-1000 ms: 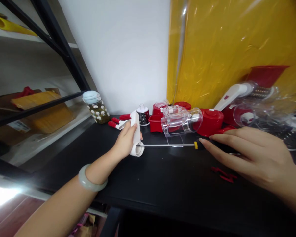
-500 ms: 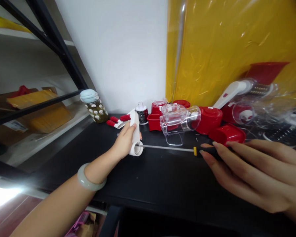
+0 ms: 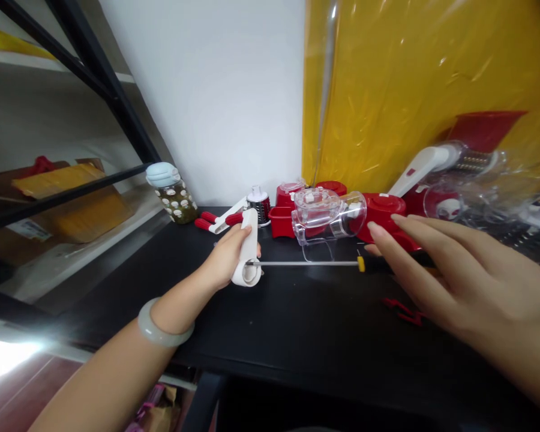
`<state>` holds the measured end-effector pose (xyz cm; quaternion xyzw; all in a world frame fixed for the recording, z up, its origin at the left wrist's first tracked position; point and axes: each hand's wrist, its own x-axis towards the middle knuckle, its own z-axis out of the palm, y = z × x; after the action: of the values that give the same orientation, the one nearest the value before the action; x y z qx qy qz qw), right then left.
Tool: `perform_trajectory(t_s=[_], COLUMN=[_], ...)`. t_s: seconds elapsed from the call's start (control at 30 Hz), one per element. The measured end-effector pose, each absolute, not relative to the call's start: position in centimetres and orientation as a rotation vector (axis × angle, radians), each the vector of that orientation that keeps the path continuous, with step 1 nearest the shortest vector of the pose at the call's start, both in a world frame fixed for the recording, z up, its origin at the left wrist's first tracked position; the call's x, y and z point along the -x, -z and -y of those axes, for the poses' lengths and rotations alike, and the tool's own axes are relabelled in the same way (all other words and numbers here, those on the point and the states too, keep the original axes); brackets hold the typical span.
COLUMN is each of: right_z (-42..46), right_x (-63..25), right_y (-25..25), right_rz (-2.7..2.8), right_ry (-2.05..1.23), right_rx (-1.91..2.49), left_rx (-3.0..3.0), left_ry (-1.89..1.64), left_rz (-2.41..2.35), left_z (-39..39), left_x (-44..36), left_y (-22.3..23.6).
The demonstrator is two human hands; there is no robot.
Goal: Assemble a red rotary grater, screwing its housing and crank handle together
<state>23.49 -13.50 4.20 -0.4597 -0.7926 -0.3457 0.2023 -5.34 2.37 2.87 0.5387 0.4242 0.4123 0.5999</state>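
My left hand is closed around a white plastic crank handle, its round hollow end facing me. A screwdriver lies level across the view, with a long metal shaft, a yellow collar and a black handle. Its tip reaches into the opening of the white handle's round end. My right hand is at the screwdriver's black handle, thumb underneath and fingers fairly straight over it; the fingers cover much of the handle. A small red plastic piece lies on the table below that hand.
On the black table stand a clear plastic grater body, red plastic parts, a grater drum and red-handled tools. A bottle is at the left, beside shelving. More grater parts crowd the right.
The right-hand fingers curled along the screwdriver's handle, then straightened and lifted, showing the small red piece again. The left hand stays near the same place, the white handle slightly turned.
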Motion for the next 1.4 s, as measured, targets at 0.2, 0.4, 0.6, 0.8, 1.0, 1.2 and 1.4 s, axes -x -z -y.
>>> perform_trajectory(t_s=[0.2, 0.4, 0.6, 0.8, 1.0, 1.2, 1.4], right_z=[13.5, 13.3, 13.5, 13.6, 13.8, 13.8, 13.4], right_x=[-22.0, -21.3, -20.9, -20.5, -21.1, -20.5, -20.8], right_y=[-4.6, -5.0, -5.1, -5.6, -4.9, -4.8, -5.0], right_rz=[2.190, 2.238, 2.287, 2.249, 2.231, 2.202, 2.227], right_ry=[1.435, 1.335, 1.382, 1.428, 1.459, 1.390, 1.415], right_rx=[1.432, 1.368, 1.241, 1.162, 1.215, 1.379, 1.323], left_rx=[-1.239, -1.185, -1.129, -1.154, -1.129, -1.187, -1.194], left_ry=[-0.923, -0.914, -0.949, -0.964, -0.911, -0.904, -0.890], left_rz=[-0.981, -1.043, -1.091, -1.050, -1.056, -1.072, -1.100], left_z=[-2.5, -2.6, -2.9, -3.0, -2.7, -2.6, -2.8], left_x=[5.3, 5.3, 5.2, 5.4, 5.3, 5.2, 5.2], left_y=[-2.6, -2.8, -3.0, -2.7, -2.9, -2.7, -2.2])
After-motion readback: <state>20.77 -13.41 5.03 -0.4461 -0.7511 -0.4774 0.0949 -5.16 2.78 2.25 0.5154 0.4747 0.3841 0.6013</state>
